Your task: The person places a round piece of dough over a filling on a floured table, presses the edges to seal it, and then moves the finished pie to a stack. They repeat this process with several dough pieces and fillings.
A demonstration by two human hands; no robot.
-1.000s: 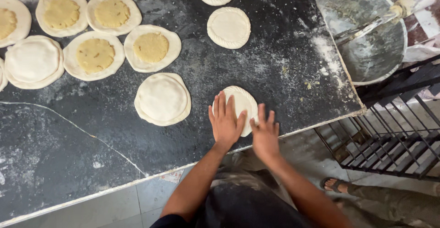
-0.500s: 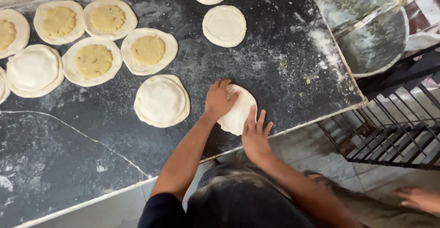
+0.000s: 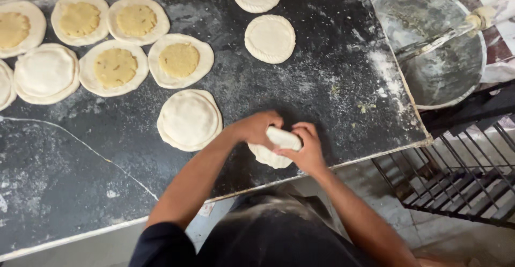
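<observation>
left hand [image 3: 257,128] grips dough disc [image 3: 273,148], lower centre | right hand [image 3: 304,148] pinches its lifted edge | dark floured table [image 3: 322,84] | covered disc [image 3: 189,120] left | metal bowl [image 3: 434,41] upper right

dough disc [image 3: 271,151] half hidden by fingers [image 3: 300,138]

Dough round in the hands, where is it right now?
Head view: the dough round sits at the near edge of the dark floured table, gripped by the left hand and right hand, just right of a covered dough disc.
</observation>
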